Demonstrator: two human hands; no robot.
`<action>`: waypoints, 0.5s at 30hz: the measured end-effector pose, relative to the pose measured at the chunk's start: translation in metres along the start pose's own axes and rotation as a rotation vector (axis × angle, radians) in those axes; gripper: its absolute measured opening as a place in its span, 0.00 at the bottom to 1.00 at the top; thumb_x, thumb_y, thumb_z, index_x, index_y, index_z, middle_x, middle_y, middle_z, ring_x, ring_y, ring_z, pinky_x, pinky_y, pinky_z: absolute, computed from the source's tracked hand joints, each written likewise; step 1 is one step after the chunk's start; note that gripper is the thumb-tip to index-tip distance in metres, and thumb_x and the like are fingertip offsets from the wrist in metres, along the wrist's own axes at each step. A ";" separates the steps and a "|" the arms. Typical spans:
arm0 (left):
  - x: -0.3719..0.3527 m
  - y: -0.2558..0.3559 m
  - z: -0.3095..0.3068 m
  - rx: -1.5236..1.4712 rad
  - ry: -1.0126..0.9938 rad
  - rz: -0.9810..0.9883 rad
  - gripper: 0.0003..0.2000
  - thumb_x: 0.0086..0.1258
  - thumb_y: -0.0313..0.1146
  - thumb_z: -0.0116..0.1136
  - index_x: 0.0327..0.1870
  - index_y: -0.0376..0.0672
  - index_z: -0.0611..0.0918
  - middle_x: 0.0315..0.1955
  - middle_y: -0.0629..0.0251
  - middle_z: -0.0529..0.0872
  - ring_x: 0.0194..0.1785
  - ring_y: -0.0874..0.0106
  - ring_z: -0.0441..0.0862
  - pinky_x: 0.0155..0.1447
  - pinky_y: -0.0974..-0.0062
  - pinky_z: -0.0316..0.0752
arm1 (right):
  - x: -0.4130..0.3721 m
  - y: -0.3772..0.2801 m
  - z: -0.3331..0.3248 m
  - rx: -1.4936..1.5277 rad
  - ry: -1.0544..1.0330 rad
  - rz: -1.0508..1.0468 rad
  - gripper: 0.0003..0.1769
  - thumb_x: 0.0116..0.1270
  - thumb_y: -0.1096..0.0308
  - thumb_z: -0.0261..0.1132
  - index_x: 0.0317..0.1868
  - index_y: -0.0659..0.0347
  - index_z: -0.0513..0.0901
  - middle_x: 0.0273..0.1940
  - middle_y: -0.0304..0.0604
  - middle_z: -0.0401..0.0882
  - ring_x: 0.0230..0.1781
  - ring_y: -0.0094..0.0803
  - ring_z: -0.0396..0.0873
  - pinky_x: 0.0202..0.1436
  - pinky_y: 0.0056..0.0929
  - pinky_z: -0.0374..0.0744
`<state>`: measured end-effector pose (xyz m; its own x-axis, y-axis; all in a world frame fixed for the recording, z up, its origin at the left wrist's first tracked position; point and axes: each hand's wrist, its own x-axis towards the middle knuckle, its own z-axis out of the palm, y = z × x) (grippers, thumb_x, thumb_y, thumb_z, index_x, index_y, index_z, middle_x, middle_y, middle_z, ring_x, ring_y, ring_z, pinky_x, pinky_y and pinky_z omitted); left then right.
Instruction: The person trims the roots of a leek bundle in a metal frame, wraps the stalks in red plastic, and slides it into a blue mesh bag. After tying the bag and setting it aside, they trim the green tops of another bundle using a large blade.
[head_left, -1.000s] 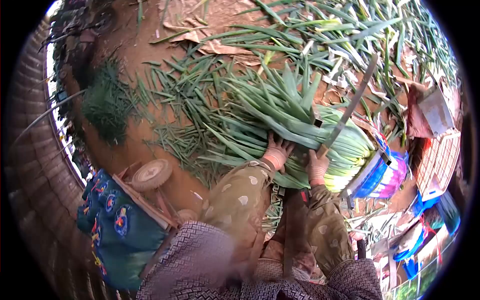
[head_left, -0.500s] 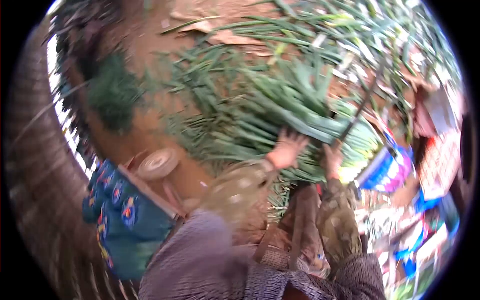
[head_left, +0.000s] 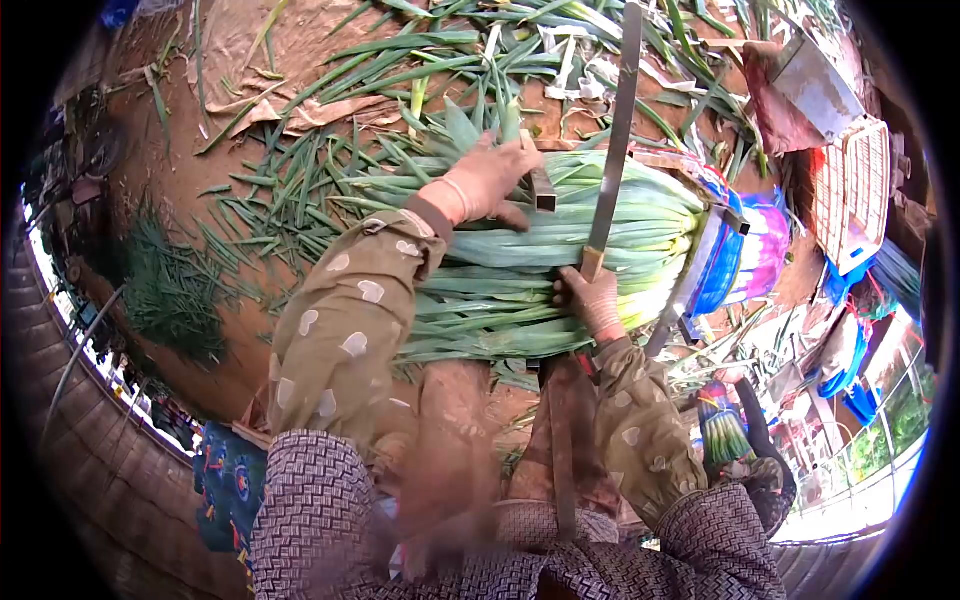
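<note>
A thick bundle of green onions (head_left: 540, 240) lies sideways in front of me, leafy ends left and pale ends right. My right hand (head_left: 592, 300) is closed around the wooden handle of a long knife (head_left: 612, 150), just above the lower part of the bundle. Its blade points up and away, across the stalks. On the far side of the leaves rests my left hand (head_left: 485, 180), thumb apart from the fingers. Beside those fingers is the end of a metal bar (head_left: 541, 184). A blue and purple printed wrapper (head_left: 745, 250) covers the bundle's right end, behind another metal bar (head_left: 690, 270).
Cut green leaves (head_left: 290, 200) litter the brown ground at left, with a darker green pile (head_left: 175, 290) farther out. More loose onions (head_left: 580, 40) lie at the back. A crate (head_left: 850, 190) stands at right. Another person's sleeve (head_left: 765, 440) shows at lower right, by a wrapped bundle (head_left: 722, 425).
My left hand has moved up and left across the leaves to the bundle's far side. The right hand still holds the knife, whose blade now stands more upright. My view has shifted.
</note>
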<state>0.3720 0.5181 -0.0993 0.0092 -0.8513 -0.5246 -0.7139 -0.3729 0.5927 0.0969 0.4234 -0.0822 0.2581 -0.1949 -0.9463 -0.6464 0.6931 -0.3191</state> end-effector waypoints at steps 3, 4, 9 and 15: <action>-0.042 -0.013 0.017 0.123 0.034 -0.137 0.44 0.52 0.58 0.72 0.70 0.46 0.70 0.58 0.58 0.78 0.70 0.61 0.70 0.78 0.46 0.49 | -0.001 0.001 -0.005 -0.057 -0.036 0.036 0.08 0.67 0.72 0.69 0.38 0.69 0.79 0.27 0.44 0.82 0.25 0.31 0.82 0.26 0.30 0.84; -0.057 -0.011 0.012 0.179 -0.028 -0.256 0.42 0.53 0.59 0.71 0.68 0.47 0.72 0.59 0.60 0.79 0.69 0.61 0.71 0.77 0.45 0.49 | -0.001 -0.002 -0.005 -0.063 -0.041 0.046 0.08 0.67 0.72 0.69 0.38 0.69 0.79 0.28 0.43 0.82 0.25 0.30 0.82 0.26 0.29 0.84; -0.106 -0.070 -0.048 0.050 -0.355 -0.552 0.31 0.60 0.59 0.66 0.62 0.51 0.79 0.58 0.61 0.81 0.65 0.60 0.75 0.71 0.50 0.64 | -0.006 -0.007 -0.003 -0.034 -0.047 0.040 0.09 0.67 0.71 0.69 0.38 0.70 0.80 0.29 0.43 0.82 0.26 0.29 0.83 0.27 0.27 0.83; 0.028 -0.092 -0.152 -1.510 0.534 -0.412 0.23 0.80 0.44 0.43 0.66 0.36 0.72 0.68 0.48 0.72 0.71 0.55 0.70 0.72 0.59 0.67 | -0.010 -0.013 -0.002 -0.069 -0.042 0.031 0.12 0.67 0.69 0.70 0.42 0.71 0.82 0.29 0.42 0.84 0.24 0.24 0.81 0.27 0.23 0.81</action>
<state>0.5443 0.4720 -0.0754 0.4655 -0.5142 -0.7204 0.6763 -0.3184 0.6643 0.1010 0.4148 -0.0689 0.2664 -0.1438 -0.9531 -0.7019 0.6487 -0.2941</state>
